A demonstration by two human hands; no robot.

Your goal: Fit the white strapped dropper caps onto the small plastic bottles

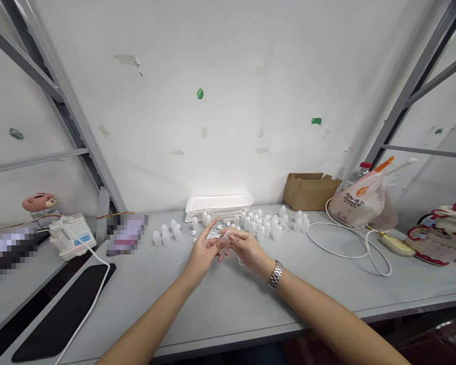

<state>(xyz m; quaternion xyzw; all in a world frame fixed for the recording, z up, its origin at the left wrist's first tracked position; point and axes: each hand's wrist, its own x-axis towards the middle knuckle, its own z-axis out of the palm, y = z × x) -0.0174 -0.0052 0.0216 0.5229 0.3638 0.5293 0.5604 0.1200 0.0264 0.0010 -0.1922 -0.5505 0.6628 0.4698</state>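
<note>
Over the middle of the grey table my two hands meet at a small translucent plastic bottle (pixel 225 242). My left hand (pixel 204 249) grips its left side between thumb and fingers, with the index finger stretched out. From the right, my right hand (pixel 246 247) pinches the bottle near its top; a watch sits on that wrist. Part of the bottle is hidden by the fingers. Just beyond my hands stand several small white bottles (pixel 261 232), many with looped caps. Loose white caps (pixel 214 233) lie behind my left hand. More small bottles (pixel 165 238) stand to the left.
White trays (pixel 218 204) are stacked against the wall. A cardboard box (pixel 307 191), plastic bag (pixel 359 200) and looped white cable (pixel 319 249) are at the right, near a red-and-white container (pixel 443 234). At the left are a white device (pixel 73 237) and black mat (pixel 63 314).
</note>
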